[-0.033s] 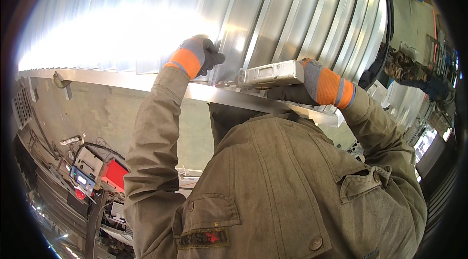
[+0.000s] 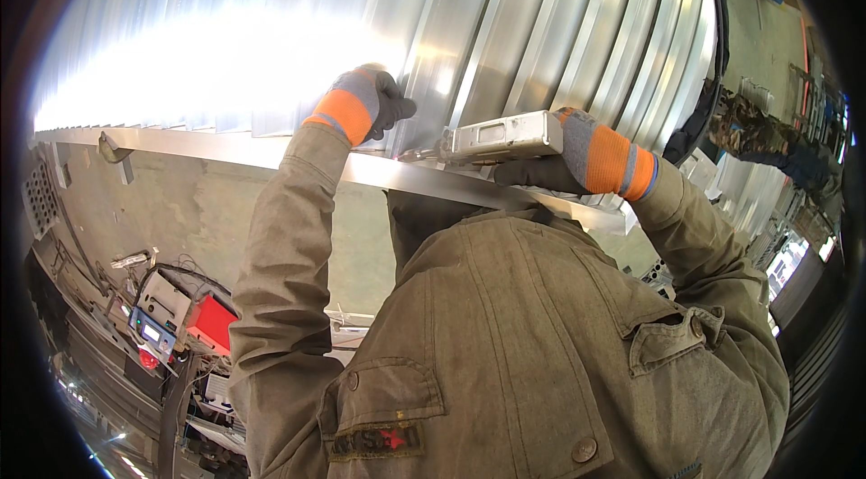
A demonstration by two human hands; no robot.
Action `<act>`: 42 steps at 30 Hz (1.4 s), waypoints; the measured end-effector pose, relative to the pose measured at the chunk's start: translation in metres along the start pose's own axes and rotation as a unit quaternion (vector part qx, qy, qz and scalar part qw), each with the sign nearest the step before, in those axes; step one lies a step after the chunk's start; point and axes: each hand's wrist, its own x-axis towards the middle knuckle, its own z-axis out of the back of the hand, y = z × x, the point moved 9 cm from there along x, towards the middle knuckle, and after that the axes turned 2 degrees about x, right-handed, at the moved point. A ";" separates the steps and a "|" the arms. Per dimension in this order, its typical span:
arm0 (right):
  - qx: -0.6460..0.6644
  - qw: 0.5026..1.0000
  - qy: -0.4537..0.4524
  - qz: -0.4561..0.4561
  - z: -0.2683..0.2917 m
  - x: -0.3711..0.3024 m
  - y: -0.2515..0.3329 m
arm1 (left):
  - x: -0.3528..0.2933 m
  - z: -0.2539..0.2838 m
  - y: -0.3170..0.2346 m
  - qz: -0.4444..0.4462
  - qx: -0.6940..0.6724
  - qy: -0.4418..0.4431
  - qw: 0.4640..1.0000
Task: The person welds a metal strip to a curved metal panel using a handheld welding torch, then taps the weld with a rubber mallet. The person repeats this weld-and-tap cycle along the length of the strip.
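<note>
Right hand (image 2: pixel 577 159) clasps the torch (image 2: pixel 501 138), long axis pointing 9 o'clock along the ledge (image 2: pixel 225 150) toward the left hand (image 2: pixel 370 105), fisted on the panel (image 2: pixel 541 37).

Bright, glossy ribbed sheet metal (image 2: pixel 559 19) is seen behind a smooth brushed metal bar (image 2: pixel 271 150). Knitted cloth gloves are worn; the handheld tool (image 2: pixel 501 136) is cased in matt pale metal.

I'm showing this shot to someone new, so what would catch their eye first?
First the big ribbed sheet-metal wall across the top, glaring white at upper left. Next the orange-cuffed gloves at centre: the left hand rests against the metal, and the right hand holds a grey boxy handheld tool, its tip by the metal ledge. A red-fronted machine sits lower left.
</note>
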 end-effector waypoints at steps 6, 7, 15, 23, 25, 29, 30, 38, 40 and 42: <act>0.031 0.996 -0.045 0.071 0.005 0.003 0.003 | -0.001 0.002 -0.002 0.000 0.018 -0.002 1.000; 0.045 0.996 -0.037 0.063 0.004 0.004 0.002 | -0.001 0.002 -0.002 0.003 0.019 -0.003 1.000; -0.065 0.998 -0.010 -0.015 0.015 -0.008 0.008 | 0.006 -0.003 -0.019 -0.087 0.231 -0.019 0.969; 0.089 0.992 -0.054 0.067 0.020 -0.007 0.024 | 0.003 0.000 0.003 -0.011 -0.014 -0.023 1.000; 0.081 0.993 -0.052 0.063 0.020 -0.008 0.020 | 0.003 0.000 0.001 -0.013 -0.017 -0.026 0.999; 0.079 0.992 -0.049 0.083 0.016 -0.005 0.014 | 0.004 -0.001 0.001 -0.011 0.004 -0.014 1.000; 0.095 0.991 -0.041 0.085 0.014 -0.004 0.011 | 0.004 -0.001 0.004 -0.001 -0.006 -0.013 1.000; 0.128 0.989 -0.042 0.066 0.003 -0.002 -0.020 | 0.007 -0.002 -0.001 -0.003 0.033 0.009 0.999; 0.155 0.984 -0.048 0.076 0.002 -0.002 -0.022 | 0.006 -0.002 0.000 0.007 0.024 0.014 1.000; 0.150 0.984 -0.051 0.077 0.002 -0.002 -0.022 | 0.005 -0.002 0.001 0.014 0.023 0.018 0.999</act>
